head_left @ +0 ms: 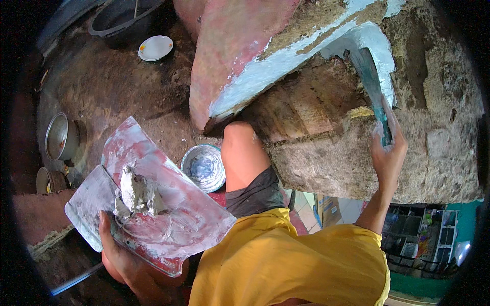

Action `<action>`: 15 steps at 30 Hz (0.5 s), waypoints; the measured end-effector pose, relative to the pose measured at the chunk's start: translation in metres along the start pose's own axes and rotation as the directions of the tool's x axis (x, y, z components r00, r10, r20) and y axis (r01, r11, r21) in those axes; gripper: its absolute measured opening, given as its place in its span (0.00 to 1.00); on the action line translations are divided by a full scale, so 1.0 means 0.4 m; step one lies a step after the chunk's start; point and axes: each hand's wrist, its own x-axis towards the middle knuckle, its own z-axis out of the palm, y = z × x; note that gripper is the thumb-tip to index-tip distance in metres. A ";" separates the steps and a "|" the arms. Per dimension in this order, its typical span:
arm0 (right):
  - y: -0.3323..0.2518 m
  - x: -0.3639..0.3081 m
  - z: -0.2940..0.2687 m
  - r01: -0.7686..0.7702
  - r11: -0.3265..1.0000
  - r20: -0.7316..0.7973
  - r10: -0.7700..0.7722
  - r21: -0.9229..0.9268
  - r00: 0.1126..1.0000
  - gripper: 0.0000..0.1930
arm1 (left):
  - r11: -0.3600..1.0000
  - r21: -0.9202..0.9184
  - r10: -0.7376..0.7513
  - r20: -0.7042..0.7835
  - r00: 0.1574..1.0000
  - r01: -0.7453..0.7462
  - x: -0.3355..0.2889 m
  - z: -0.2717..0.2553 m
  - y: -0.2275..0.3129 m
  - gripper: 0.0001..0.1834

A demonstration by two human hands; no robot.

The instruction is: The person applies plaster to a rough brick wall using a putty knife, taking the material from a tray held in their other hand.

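My left hand grips a flat, putty-smeared board of reddish colour from below, the thumb over its near left part. A paler rectangular plate sits at the board's left side under that thumb. On the board rests a lump of white putty. My right hand is closed around the teal handle of a putty knife, fingers stretched along it. The knife's blade lies against the fresh white coat along the edge of a rough brown wall opening.
A white-crusted bowl stands by my bent knee. Farther left are a metal pot, a white plate and a big dark basin. A pinkish wall corner juts out ahead, its lower edge coated white.
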 end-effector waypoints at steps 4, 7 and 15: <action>0.008 -0.033 -0.028 -0.043 0.995 0.017 0.041 0.089 0.999 0.22 | 0.999 0.031 -0.020 0.103 0.994 0.017 0.016 -0.031 0.004 0.29; -0.004 -0.024 -0.039 -0.025 0.992 0.020 0.022 0.124 1.000 0.21 | 0.991 0.134 -0.029 0.060 0.998 0.021 -0.006 0.003 -0.001 0.37; 0.050 0.033 0.024 0.078 0.989 -0.086 -0.067 0.127 0.994 0.19 | 0.996 0.091 -0.025 0.000 1.000 0.025 -0.037 0.047 0.016 0.33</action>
